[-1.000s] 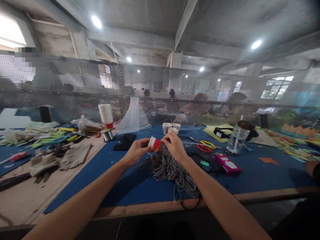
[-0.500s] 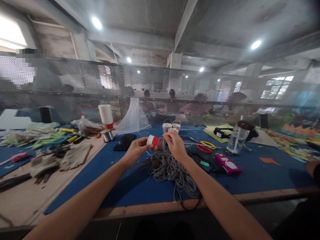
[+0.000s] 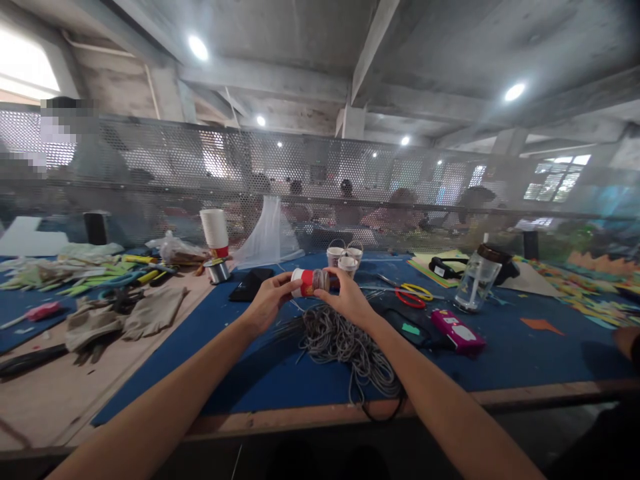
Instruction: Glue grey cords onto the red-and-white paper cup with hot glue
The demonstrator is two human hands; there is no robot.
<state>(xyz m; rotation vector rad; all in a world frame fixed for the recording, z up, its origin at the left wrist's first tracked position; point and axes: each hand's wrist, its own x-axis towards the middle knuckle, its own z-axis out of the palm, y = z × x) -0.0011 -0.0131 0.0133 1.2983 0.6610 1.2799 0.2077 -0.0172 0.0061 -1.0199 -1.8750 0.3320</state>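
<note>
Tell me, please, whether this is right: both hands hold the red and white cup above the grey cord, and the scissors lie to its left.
Not quite: the head view shows the scissors to the right of the cord. The left hand and right hand do hold the cup above it.

Head camera, looking forward-down over worktable [image 3: 500, 373].

**Light and Clarity**

Round ceiling lamps [image 3: 198, 47] are glaring overhead; a window [image 3: 25, 70] at upper left is blowing out. Soft shadows are falling beneath my forearms [image 3: 200, 373] onto the blue mat [image 3: 500, 353]. My left hand [image 3: 267, 303], right hand [image 3: 350, 300] and the cup [image 3: 307, 281] are showing sharp. Figures [image 3: 400, 200] behind the mesh screen [image 3: 150, 160] are dissolving into haze. Beams [image 3: 370, 47] are bowing at the edges.
</note>
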